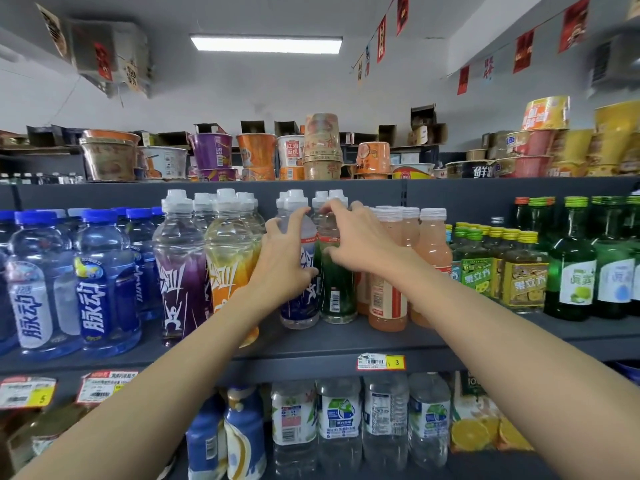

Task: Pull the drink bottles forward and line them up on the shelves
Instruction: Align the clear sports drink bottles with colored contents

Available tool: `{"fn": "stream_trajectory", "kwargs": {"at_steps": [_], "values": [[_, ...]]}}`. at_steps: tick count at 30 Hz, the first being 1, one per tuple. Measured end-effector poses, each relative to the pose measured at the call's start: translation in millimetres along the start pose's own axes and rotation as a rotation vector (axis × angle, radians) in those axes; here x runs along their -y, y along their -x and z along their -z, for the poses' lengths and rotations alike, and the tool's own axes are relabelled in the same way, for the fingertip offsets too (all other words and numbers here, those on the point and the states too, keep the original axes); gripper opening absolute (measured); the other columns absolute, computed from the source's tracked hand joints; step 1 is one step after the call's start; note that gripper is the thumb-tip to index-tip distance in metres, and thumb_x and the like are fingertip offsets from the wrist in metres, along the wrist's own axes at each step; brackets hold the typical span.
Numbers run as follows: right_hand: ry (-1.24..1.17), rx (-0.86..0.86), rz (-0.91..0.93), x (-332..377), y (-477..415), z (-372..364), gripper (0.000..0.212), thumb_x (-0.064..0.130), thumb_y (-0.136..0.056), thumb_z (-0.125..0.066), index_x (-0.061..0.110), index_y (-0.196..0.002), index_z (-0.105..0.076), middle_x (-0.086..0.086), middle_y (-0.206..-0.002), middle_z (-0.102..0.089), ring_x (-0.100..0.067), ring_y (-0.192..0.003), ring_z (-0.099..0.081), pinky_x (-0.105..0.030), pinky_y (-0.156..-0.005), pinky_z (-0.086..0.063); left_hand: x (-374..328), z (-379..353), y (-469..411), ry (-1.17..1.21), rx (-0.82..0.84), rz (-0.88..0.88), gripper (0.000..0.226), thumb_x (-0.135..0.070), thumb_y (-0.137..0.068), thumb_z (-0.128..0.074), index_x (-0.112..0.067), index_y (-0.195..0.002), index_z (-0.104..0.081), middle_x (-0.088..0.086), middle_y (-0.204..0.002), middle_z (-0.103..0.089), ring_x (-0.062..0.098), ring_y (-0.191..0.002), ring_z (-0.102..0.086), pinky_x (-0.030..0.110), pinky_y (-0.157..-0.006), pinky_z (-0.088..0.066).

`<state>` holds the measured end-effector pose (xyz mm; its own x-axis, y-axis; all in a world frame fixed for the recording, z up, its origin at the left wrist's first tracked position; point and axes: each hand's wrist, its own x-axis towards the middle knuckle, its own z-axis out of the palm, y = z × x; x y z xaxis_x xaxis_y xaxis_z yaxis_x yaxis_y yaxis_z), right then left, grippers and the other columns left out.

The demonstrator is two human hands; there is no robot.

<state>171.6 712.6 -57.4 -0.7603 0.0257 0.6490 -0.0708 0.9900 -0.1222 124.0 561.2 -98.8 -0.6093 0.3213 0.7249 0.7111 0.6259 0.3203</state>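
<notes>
left hand [285,258]: fingers curled round blue bottle [300,303] | right hand [358,237]: fingers curled round green bottle [338,289] | bottles upright, side by side, frame centre, on shelf [311,341]

My left hand [284,251] covers the shoulder of the blue-label bottle [300,306]. My right hand [360,237] covers the neck of the green bottle [337,292]. The print on the price tag [380,362] is too small to read. The bottom edge cuts the water bottles [384,420].
</notes>
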Motion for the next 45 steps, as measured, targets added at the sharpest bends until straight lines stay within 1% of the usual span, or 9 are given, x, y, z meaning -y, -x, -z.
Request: {"fn": "stream_trajectory", "kwargs": {"at_steps": [8, 11, 15, 19, 23, 30, 35, 40, 45], "values": [[-0.09, 0.113, 0.108, -12, 9, 32, 0.08, 0.029, -0.076, -0.088, 0.037, -0.132, -0.031, 0.001, -0.099, -0.053, -0.012, -0.08, -0.056, -0.025, -0.056, -0.037, -6, 24, 14, -0.006, 0.044, -0.062, 0.109, -0.027, -0.063, -0.094, -0.042, -0.142, -0.021, 0.014, -0.134, -0.035, 0.037, -0.099, -0.062, 0.036, -0.088, -0.046], [-0.138, 0.117, 0.107, -12, 9, 41, 0.09, 0.026, -0.078, -0.085, 0.031, -0.143, -0.023, 0.001, -0.081, -0.058, -0.008, -0.065, -0.058, -0.019, -0.047, -0.037, -11, 32, 15, -0.074, 0.08, -0.09, 0.107, -0.035, -0.066, -0.092, -0.038, -0.144, -0.018, 0.015, -0.137, -0.034, 0.038, -0.108, -0.059, 0.039, -0.091, -0.049], [-0.099, 0.062, 0.111, -3, 4, 43, 0.098, 0.051, -0.079, -0.079, 0.025, -0.152, -0.018, -0.007, -0.119, -0.056, -0.014, -0.089, -0.061, -0.025, -0.067, -0.043, -20, 47, 2, -0.232, -0.016, -0.166, 0.111, -0.044, -0.069, -0.088, -0.025, -0.153, -0.017, 0.02, -0.152, -0.024, 0.042, -0.138, -0.034, 0.049, -0.106, -0.045], [0.021, 0.04, 0.091, 2, -1, 40, 0.102, 0.058, -0.076, -0.081, 0.022, -0.151, -0.023, -0.015, -0.14, -0.047, -0.029, -0.115, -0.06, -0.041, -0.093, -0.053, -23, 63, -19, -0.374, 0.075, -0.16, 0.129, -0.064, -0.067, -0.082, -0.008, -0.158, -0.01, 0.016, -0.156, -0.031, 0.034, -0.142, -0.033, 0.045, -0.114, -0.036], [-0.079, 0.094, 0.077, -1, -6, 44, 0.106, 0.05, -0.072, -0.087, 0.02, -0.152, -0.024, -0.012, -0.148, -0.046, -0.029, -0.129, -0.052, -0.039, -0.101, -0.047, -21, 70, -27, -0.361, 0.16, -0.158, 0.128, -0.067, -0.061, -0.084, -0.008, -0.155, -0.019, 0.012, -0.154, -0.038, 0.031, -0.141, -0.036, 0.043, -0.113, -0.037], [-0.348, 0.417, 0.004, -16, -22, 70, 0.097, 0.008, -0.076, -0.086, 0.036, -0.145, -0.024, -0.005, -0.138, -0.052, -0.024, -0.114, -0.058, -0.047, -0.098, -0.052, -15, 84, -33, -0.336, 0.222, -0.182, 0.125, -0.064, -0.055, -0.089, -0.014, -0.15, -0.024, 0.008, -0.148, -0.04, 0.027, -0.135, -0.037, 0.041, -0.107, -0.039], [-0.254, 0.268, 0.027, -11, -23, 61, 0.104, 0.056, -0.064, -0.091, 0.028, -0.143, -0.029, 0.007, -0.136, -0.046, -0.017, -0.122, -0.049, -0.03, -0.092, -0.04, -19, 83, -35, -0.527, 0.172, -0.215, 0.118, -0.072, -0.058, -0.081, -0.011, -0.146, -0.032, 0.011, -0.142, -0.036, 0.029, -0.13, -0.036, 0.042, -0.107, -0.04], [-0.228, 0.181, 0.09, -10, -18, 51, 0.101, 0.05, -0.067, -0.091, 0.026, -0.144, -0.03, -0.004, -0.148, -0.047, -0.021, -0.126, -0.049, -0.029, -0.092, -0.038, -23, 78, -35, -0.58, 0.09, -0.258, 0.109, -0.077, -0.061, -0.076, -0.007, -0.138, -0.042, 0.009, -0.136, -0.046, 0.026, -0.125, -0.041, 0.04, -0.103, -0.041], [-0.308, 0.33, 0.054, -16, -16, 62, 0.097, 0.033, -0.074, -0.09, 0.034, -0.146, -0.025, -0.002, -0.13, -0.06, -0.02, -0.107, -0.064, -0.045, -0.097, -0.053, -17, 88, -37, -0.349, 0.216, -0.238, 0.117, -0.056, -0.059, -0.091, -0.01, -0.149, -0.032, 0.007, -0.151, -0.04, 0.026, -0.136, -0.038, 0.037, -0.11, -0.035]]}}
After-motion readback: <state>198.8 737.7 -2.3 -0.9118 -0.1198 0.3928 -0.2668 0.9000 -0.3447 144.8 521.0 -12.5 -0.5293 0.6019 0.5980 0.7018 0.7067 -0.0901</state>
